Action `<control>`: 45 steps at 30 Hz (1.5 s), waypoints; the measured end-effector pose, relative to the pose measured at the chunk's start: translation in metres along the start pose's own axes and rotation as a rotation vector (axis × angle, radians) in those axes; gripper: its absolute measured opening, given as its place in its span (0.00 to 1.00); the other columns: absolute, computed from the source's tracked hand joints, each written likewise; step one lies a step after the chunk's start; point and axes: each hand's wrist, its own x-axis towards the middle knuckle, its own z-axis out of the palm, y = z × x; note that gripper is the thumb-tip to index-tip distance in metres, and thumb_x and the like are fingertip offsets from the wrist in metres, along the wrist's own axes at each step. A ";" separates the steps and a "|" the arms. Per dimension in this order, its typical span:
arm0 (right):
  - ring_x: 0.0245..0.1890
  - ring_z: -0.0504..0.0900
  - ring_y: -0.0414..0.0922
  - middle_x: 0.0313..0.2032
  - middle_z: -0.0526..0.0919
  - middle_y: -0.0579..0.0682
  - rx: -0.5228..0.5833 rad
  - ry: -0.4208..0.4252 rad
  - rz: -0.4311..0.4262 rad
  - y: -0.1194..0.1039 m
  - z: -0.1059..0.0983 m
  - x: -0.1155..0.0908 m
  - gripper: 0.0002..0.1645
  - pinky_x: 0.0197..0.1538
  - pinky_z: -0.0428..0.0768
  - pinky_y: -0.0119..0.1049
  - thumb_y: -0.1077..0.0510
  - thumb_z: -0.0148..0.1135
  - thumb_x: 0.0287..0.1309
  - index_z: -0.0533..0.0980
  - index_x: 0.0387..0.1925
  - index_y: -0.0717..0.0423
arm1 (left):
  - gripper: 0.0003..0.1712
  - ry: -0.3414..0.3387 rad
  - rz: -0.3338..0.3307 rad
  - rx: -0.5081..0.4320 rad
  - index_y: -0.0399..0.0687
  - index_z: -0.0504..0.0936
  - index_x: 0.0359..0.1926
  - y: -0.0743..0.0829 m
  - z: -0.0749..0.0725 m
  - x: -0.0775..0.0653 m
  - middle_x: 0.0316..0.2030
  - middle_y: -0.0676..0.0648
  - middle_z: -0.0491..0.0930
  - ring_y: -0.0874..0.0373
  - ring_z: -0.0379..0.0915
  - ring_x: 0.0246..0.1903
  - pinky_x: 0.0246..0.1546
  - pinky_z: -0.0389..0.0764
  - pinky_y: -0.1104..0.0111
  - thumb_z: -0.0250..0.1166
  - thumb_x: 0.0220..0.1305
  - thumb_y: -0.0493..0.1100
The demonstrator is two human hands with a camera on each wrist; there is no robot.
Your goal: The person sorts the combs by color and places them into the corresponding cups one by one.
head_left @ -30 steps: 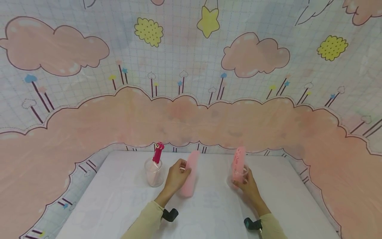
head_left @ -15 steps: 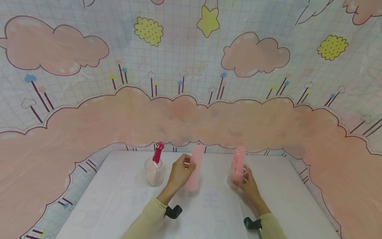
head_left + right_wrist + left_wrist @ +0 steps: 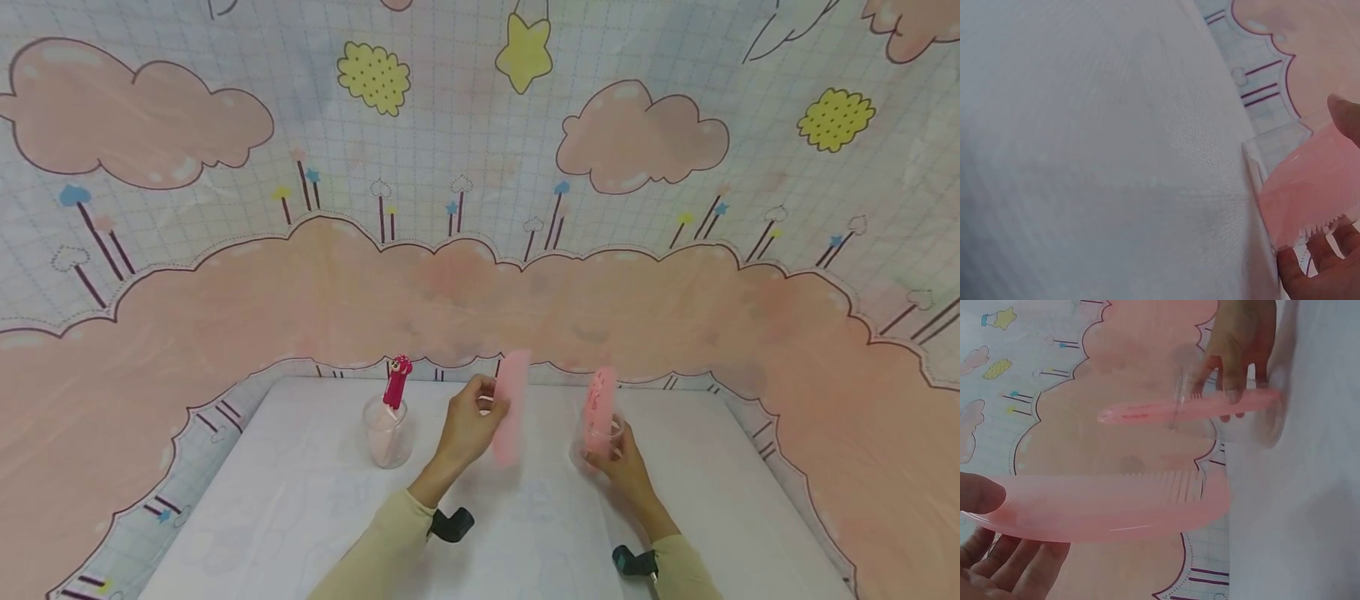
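My left hand [image 3: 469,427] pinches a pink comb [image 3: 512,408] between thumb and fingers, raised above the table and roughly upright. In the left wrist view this comb [image 3: 1110,509] lies across the picture, its teeth toward the top. To the right, my right hand [image 3: 630,471] grips a clear cup [image 3: 618,433] low on its side; the cup stands on the table. A second pink comb [image 3: 600,404] leans inside that cup, its upper end above the rim. The right wrist view shows the second comb's teeth [image 3: 1329,225] through the clear wall, fingers and thumb around the cup.
Another clear cup [image 3: 387,442] stands on the white table [image 3: 300,500] left of my left hand. A red item with a small character head [image 3: 396,385] sticks out of it, and something pale pink is inside. A patterned cloth [image 3: 480,308] hangs behind the table.
My left hand has lifted the pink comb and carried it rightward, toward the cup in my right hand. The right hand and both cups have not visibly moved.
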 end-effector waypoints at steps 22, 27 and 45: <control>0.74 0.54 0.65 0.75 0.53 0.62 0.005 -0.009 0.000 -0.002 0.000 -0.001 0.61 0.71 0.61 0.62 0.45 0.69 0.57 0.39 0.78 0.44 | 0.11 0.004 0.076 -0.127 0.36 0.76 0.46 0.037 0.036 0.013 0.43 0.37 0.82 0.47 0.83 0.40 0.42 0.85 0.60 0.63 0.62 0.32; 0.74 0.54 0.64 0.75 0.53 0.62 0.009 -0.004 0.006 -0.002 0.000 0.001 0.60 0.71 0.61 0.62 0.46 0.69 0.57 0.39 0.78 0.44 | 0.11 -0.021 0.071 -0.135 0.31 0.74 0.46 0.060 0.037 0.011 0.44 0.34 0.81 0.44 0.83 0.42 0.41 0.86 0.61 0.61 0.63 0.30; 0.70 0.62 0.63 0.71 0.60 0.63 0.003 0.022 -0.050 0.002 0.002 0.001 0.59 0.69 0.67 0.61 0.46 0.70 0.56 0.42 0.76 0.47 | 0.10 0.005 0.070 -0.278 0.37 0.75 0.45 0.044 0.079 0.029 0.43 0.37 0.82 0.51 0.83 0.40 0.41 0.85 0.67 0.63 0.63 0.34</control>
